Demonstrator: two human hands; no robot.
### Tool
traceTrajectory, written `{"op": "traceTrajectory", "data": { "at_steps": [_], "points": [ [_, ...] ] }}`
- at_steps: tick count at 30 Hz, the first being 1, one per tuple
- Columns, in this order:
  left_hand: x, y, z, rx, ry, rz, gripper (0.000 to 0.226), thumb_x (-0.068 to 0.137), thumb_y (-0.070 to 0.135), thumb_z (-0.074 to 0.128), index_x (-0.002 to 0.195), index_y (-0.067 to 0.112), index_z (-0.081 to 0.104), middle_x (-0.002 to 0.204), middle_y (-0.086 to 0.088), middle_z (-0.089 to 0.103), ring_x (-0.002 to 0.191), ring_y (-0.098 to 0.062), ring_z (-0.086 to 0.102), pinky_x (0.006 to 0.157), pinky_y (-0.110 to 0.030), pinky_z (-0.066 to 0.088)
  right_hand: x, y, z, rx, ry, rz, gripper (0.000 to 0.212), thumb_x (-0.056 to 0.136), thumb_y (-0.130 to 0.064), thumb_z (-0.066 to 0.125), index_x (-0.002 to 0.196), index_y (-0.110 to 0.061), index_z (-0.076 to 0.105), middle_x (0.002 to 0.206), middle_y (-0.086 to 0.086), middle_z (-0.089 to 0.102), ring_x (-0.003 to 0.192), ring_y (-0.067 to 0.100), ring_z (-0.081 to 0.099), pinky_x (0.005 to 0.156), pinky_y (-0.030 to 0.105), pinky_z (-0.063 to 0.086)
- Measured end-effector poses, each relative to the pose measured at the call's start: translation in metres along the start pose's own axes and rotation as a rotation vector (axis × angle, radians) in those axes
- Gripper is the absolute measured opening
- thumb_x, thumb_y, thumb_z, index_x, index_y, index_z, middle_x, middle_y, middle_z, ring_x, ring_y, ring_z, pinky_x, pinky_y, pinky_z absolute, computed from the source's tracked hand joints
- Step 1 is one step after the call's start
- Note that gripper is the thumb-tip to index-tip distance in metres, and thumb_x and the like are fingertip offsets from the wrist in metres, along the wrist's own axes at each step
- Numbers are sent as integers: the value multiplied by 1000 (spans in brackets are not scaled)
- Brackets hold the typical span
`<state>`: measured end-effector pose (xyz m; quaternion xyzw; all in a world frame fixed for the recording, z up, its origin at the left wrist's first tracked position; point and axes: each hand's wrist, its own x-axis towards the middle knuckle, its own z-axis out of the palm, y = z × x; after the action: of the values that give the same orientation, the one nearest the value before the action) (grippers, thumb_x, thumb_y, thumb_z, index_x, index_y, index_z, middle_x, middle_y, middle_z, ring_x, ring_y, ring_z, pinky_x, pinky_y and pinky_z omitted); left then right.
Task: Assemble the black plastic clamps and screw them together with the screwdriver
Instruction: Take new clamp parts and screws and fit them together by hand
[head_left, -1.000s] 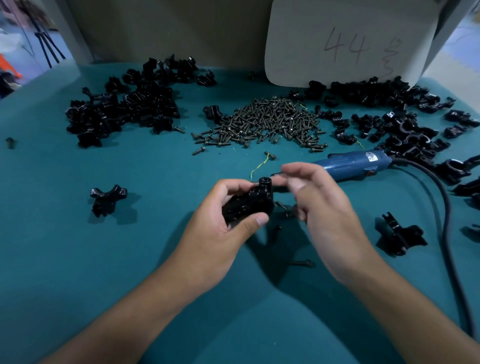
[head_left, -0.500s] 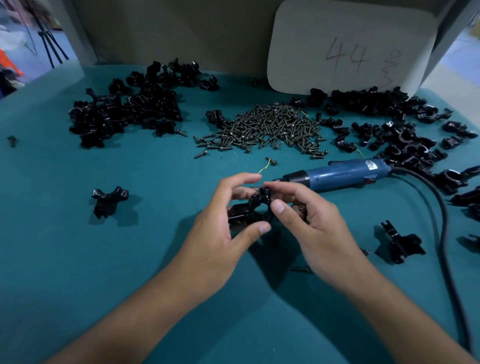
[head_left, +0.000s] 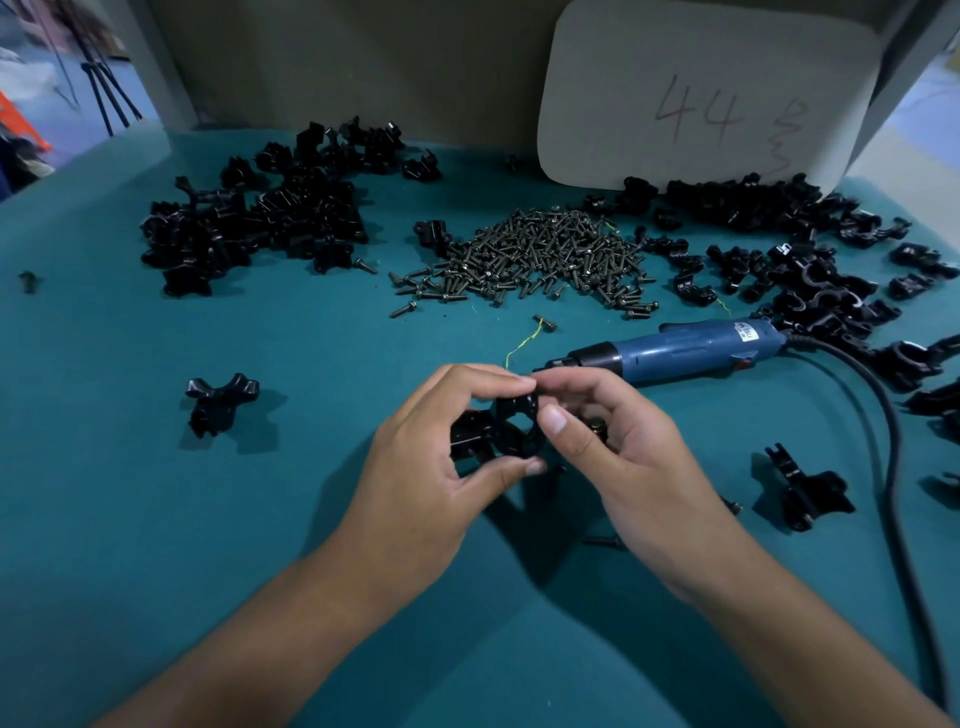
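Teal felt-covered worktable (head_left: 156, 519), seen from the head camera. Against the back wall leans a pale rounded board marked "44" (head_left: 701, 93). On the far left of the table lies a heap of black plastic clamp halves (head_left: 260, 218); a second spread of black plastic clamp parts (head_left: 789, 244) lies far right; between them sits a mound of dark metal screws (head_left: 535, 254). A blue corded electric screwdriver (head_left: 691, 348) lies on its side just behind the hands, tip pointing left, its black cable (head_left: 893, 467) curving toward the near right edge.

The left hand (head_left: 431, 478) holds the black plastic clamp assembly (head_left: 498, 431) above the table, thumb curled under it and index finger arched over the top. The right hand (head_left: 623, 447) meets it from the right, thumb pad pressed on the clamp's upper right lobe; its curled fingers enclose a small dark part, possibly a screw, not clearly visible. A single black X-shaped clamp piece (head_left: 218, 400) lies well to the left; another black clamp piece (head_left: 810, 493) lies to the right.
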<state>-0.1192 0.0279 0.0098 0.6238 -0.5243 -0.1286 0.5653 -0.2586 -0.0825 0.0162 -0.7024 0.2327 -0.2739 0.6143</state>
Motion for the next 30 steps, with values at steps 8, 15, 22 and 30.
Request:
{"op": "traceTrajectory", "data": {
  "at_steps": [8, 15, 22, 30],
  "points": [
    [-1, 3, -2, -65, -56, -70, 51, 82, 14, 83, 127, 21, 60, 127, 14, 67, 119, -10, 65, 100, -33, 53, 3, 6, 0, 87, 8, 27, 28, 86, -37, 68, 110, -22, 65, 92, -12, 69, 89, 2, 63, 83, 20, 51],
    [0, 5, -3, 10, -40, -40, 63, 73, 18, 89, 130, 18, 64, 129, 12, 65, 124, -10, 60, 105, -30, 48, 3, 6, 2, 106, 23, 27, 26, 86, -34, 67, 109, -22, 64, 91, -11, 67, 87, 1, 62, 80, 17, 50],
    [0, 3, -2, 57, -29, -1, 61, 71, 10, 90, 126, 16, 66, 123, 9, 67, 119, -11, 63, 100, -21, 48, 2, 3, 4, 122, 29, 26, 32, 82, -37, 66, 108, -20, 65, 90, -9, 66, 84, 0, 61, 79, 15, 50],
    [0, 2, -2, 67, -19, 25, 58, 74, 9, 88, 127, 16, 67, 121, 10, 68, 115, -7, 64, 97, -16, 47, 0, 1, 2, 144, 19, 2, 32, 83, -34, 66, 109, -16, 63, 87, -10, 67, 83, -1, 64, 76, 15, 50]
  ]
}}
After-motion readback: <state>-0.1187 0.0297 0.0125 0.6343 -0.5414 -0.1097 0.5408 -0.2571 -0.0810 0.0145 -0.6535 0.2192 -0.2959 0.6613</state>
